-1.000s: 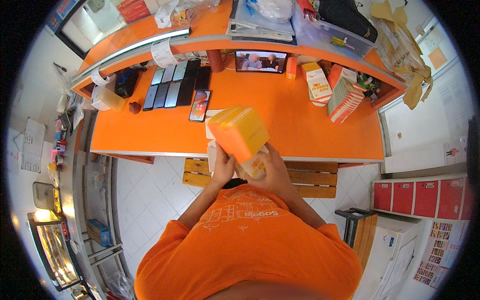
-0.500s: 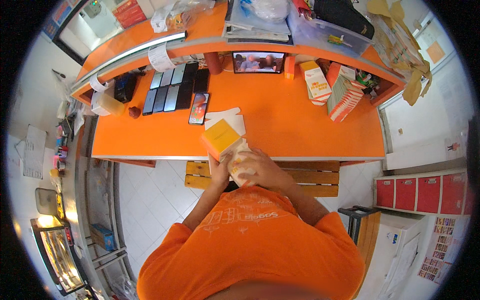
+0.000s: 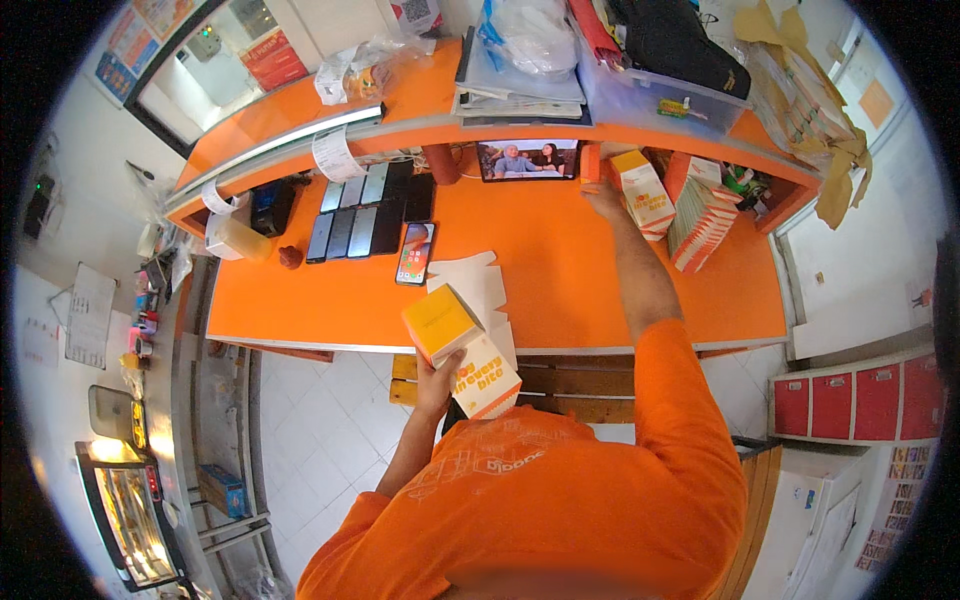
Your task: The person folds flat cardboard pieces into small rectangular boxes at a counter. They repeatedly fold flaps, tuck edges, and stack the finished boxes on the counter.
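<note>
My left hand grips a partly folded food carton near my chest, just off the counter's front edge. The carton is white with orange-yellow lettering, a striped lower edge and a yellow square panel at its upper left. Beyond it, a white unprinted cardboard piece lies on the counter; where it meets the carton is partly hidden. My right arm stretches far forward, with my right hand at the lower edge of a small upright orange box. Its fingers are too small to read.
Several phones lie at the left of the orange counter, one of them lit. A tablet plays video under the shelf. Stacked cartons stand at the back right. A wooden bench sits below the counter.
My right hand has left the carton and reached forward to the small orange box. My left hand keeps the carton, whose printed side now shows plainly. The whole view has shifted slightly.
</note>
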`<action>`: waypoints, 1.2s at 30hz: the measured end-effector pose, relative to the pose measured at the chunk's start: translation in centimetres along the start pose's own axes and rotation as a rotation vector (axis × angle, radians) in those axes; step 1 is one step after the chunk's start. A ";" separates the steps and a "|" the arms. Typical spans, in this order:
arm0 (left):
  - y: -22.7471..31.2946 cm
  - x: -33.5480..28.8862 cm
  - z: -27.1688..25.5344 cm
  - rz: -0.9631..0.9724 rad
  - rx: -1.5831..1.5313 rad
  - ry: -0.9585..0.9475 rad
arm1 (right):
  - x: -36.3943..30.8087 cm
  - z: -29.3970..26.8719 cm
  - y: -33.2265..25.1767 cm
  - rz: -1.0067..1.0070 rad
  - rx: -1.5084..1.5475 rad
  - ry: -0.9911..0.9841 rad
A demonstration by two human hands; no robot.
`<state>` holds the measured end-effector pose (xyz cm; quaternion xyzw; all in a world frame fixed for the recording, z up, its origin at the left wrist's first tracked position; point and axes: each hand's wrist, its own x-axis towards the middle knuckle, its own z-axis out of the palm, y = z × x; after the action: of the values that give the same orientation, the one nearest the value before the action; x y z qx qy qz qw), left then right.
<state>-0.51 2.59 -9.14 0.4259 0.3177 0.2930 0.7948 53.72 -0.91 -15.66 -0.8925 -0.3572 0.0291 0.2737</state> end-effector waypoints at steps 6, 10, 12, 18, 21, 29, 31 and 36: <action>-0.5 1.1 -0.6 0.006 0.127 -0.021 | -2.2 -2.8 -0.9 -0.107 0.700 0.411; -3.7 4.9 -2.9 -0.100 0.155 -0.089 | -12.0 -4.5 -1.0 -0.058 1.018 0.399; -5.2 8.4 -4.5 -0.288 0.240 -0.133 | -18.1 -5.1 -0.9 0.064 1.189 0.309; -5.0 13.3 -4.2 0.303 1.246 0.374 | -31.1 -7.2 -1.9 0.217 1.593 0.234; -1.8 11.2 0.2 0.684 1.391 0.251 | -33.6 -8.7 -3.0 0.165 1.614 0.204; 4.2 5.4 12.4 -0.199 0.369 -0.541 | -33.9 -10.2 -4.2 0.163 1.437 -0.019; 5.1 4.5 13.2 -0.089 0.391 -0.584 | -33.3 -11.3 -5.9 0.177 1.110 0.203; 4.3 1.5 14.2 0.111 0.430 -0.457 | -34.5 -15.7 -14.2 -0.295 0.239 0.300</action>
<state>10.35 -1.28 0.37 0.6555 0.1619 0.1587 0.7204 23.10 -22.36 -0.07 -0.7862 -0.4331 -0.1021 0.4289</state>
